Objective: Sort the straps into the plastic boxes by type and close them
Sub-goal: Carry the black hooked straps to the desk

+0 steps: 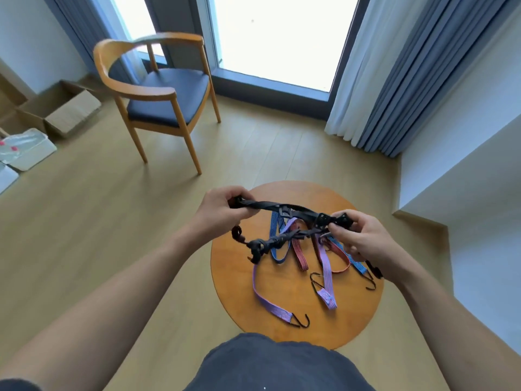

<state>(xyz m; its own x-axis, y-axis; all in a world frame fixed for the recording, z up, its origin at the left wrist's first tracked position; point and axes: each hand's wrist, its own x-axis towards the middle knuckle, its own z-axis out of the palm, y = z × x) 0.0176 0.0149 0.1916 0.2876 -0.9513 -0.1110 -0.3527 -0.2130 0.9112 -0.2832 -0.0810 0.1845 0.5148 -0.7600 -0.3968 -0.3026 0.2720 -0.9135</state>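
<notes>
Above a small round wooden table (352, 314), a black webbing strap (282, 206) with plastic buckles is stretched between both hands. My left hand (222, 210) grips its left end; my right hand (358, 235) pinches the buckle end. A black rope-like strap with hooks (270, 241) dangles below them, tangled with it. Flat elastic straps with metal hooks lie on the table: a purple one (327, 280), a red one (298, 255), a dark blue one (275, 241) and a light blue one (358, 265). Clear plastic boxes (25, 149) sit on the floor at far left.
A wooden armchair (160, 94) with a dark seat stands on the floor behind the table to the left. An open cardboard box (64, 111) lies by the left wall. Curtains (400, 80) hang at the window on the right, and a white ledge (462, 176) runs along the right.
</notes>
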